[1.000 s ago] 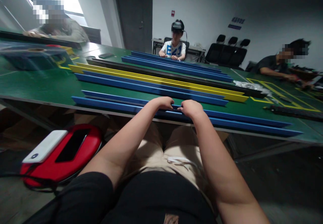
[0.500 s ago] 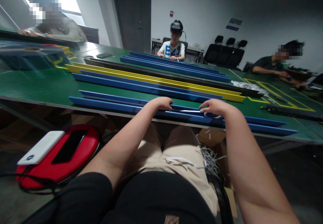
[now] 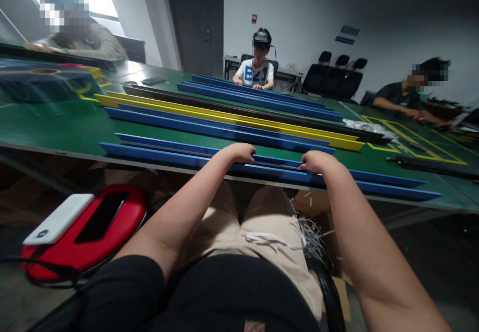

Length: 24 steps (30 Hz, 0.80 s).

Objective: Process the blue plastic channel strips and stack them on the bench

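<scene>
Fingers (image 3: 252, 158) of left hand (image 3: 242, 152) and right hand (image 3: 319, 162) curled at blue channel (image 3: 157, 155) along surface's (image 3: 56, 128) near edge; grip couldn't be told; bracing channel steady seemed wise.

Green table (image 3: 56, 127): blue channel (image 3: 160, 156) under left hand (image 3: 242, 153) and right hand (image 3: 317, 162); beyond, another blue channel (image 3: 187, 128), yellow channel (image 3: 344, 144), black channel (image 3: 194, 101); roll (image 3: 45, 86) off left.

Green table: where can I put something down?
The green table has bare room on the left, between the wrapped roll and nearest blue channel. A thin strip lies between that and the next blue channel. Behind, it's crowded: yellow channel, black channel, farther blue channels.
</scene>
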Tool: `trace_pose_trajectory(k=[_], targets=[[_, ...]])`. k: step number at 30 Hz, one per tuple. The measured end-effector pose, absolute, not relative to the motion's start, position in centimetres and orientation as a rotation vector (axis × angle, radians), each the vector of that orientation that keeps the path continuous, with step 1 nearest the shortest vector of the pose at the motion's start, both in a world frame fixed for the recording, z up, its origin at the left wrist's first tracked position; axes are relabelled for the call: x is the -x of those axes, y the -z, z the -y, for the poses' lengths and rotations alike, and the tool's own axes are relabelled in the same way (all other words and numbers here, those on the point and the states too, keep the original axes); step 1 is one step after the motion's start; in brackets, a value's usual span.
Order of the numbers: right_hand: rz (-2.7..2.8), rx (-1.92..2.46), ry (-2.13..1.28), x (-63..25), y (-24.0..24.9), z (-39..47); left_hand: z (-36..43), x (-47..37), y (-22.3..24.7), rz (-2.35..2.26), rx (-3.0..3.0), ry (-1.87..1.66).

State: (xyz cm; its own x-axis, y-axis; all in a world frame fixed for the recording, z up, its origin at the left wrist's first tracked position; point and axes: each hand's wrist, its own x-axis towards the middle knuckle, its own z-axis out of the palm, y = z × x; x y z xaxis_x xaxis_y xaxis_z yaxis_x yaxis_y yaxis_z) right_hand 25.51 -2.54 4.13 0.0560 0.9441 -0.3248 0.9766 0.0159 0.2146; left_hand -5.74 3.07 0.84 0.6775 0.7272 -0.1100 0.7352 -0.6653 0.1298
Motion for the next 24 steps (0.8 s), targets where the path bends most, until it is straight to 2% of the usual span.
trace_pose_trajectory(k=[24], targets=[[-1.845, -2.084, -0.071, -23.2, -3.7, 3.7, -2.8, 5.7, -1.2, -1.223, -2.692, 0.075]])
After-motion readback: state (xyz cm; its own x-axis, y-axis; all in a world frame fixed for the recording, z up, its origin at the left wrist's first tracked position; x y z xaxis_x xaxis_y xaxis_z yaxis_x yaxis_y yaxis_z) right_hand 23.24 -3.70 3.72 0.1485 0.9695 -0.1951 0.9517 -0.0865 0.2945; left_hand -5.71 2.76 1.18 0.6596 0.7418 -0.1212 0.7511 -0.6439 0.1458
